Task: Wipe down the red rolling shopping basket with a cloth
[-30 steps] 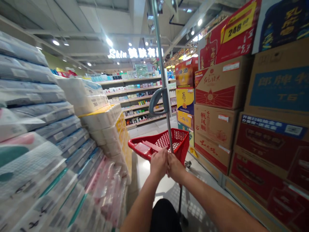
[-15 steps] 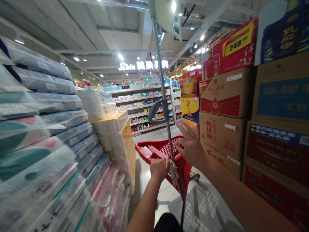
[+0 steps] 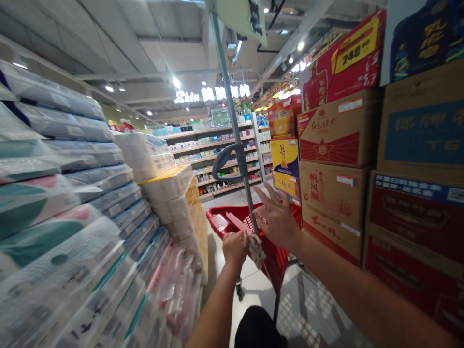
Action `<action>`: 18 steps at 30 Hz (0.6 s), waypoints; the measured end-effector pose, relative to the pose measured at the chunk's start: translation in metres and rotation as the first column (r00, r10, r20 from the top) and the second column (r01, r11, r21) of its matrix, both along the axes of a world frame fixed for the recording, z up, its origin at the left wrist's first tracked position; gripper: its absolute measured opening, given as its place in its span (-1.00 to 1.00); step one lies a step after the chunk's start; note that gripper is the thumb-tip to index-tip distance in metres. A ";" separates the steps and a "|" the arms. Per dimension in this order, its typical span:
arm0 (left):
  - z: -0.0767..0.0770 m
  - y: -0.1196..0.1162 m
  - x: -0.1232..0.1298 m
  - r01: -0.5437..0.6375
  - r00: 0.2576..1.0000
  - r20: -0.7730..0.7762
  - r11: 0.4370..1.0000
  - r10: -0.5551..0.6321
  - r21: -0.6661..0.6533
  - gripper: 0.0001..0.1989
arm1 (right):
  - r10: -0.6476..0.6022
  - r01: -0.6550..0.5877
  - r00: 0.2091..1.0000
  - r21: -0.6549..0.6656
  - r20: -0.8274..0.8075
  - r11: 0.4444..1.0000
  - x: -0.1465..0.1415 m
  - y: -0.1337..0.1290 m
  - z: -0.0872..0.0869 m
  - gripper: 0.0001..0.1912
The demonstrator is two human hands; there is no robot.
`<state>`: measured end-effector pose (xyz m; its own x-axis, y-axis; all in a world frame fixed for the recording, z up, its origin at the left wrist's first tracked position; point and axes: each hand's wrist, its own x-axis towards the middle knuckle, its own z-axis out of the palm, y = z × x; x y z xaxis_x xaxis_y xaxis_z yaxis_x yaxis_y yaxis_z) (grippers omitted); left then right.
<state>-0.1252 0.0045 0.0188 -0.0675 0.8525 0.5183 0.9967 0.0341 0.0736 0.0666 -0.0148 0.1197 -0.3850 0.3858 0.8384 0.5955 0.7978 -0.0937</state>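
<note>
A red shopping cart (image 3: 274, 268) stands in front of me at an angle, its mesh basket showing behind the push bar. My left hand (image 3: 235, 247) is closed around the cart's handle. From that grip a pink strip (image 3: 236, 221) extends forward, and a pale patterned cloth (image 3: 256, 250) hangs just to the right. A grey pole (image 3: 232, 104) with a loop handle (image 3: 229, 164) rises at a slant from the cart. My right hand (image 3: 277, 220) hovers over the cart close to the pole, fingers spread, with nothing in it. The pole's lower end is hidden.
Wrapped paper packs (image 3: 65, 193) are stacked high on the left, with a white and yellow stack (image 3: 181, 208) beyond. Cartons (image 3: 331, 188) form a wall at the right. Shelves of small goods (image 3: 217, 159) stand across the far end. A caster (image 3: 239, 289) shows below the cart.
The pole's upper part leans further left. My right hand has shifted slightly left and its fingers are more spread. My left hand keeps its grip. More of my dark-clothed knee shows.
</note>
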 end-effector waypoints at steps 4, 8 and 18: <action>-0.006 -0.013 0.015 -0.069 0.969 0.245 0.991 0.039 0.116 -0.57 | 0.218 -0.318 0.940 -0.448 -0.261 0.836 -0.018 -0.002 -0.070 -0.71; -0.034 -0.038 0.051 0.086 0.897 0.405 0.970 -0.174 0.226 -0.61 | 0.066 -0.757 0.611 -0.559 -0.788 0.339 -0.040 -0.010 -0.134 -0.55; -0.005 -0.014 0.023 0.022 0.992 0.115 0.981 -0.045 0.192 -0.65 | -0.301 -0.431 0.468 -0.512 -0.831 0.743 -0.008 0.045 -0.123 -0.45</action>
<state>-0.1018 -0.0095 0.0142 -0.1112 0.7423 0.6607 0.9808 -0.0251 0.1933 0.0581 0.0303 -0.0030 0.2997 0.9038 0.3054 -0.1373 0.3577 -0.9237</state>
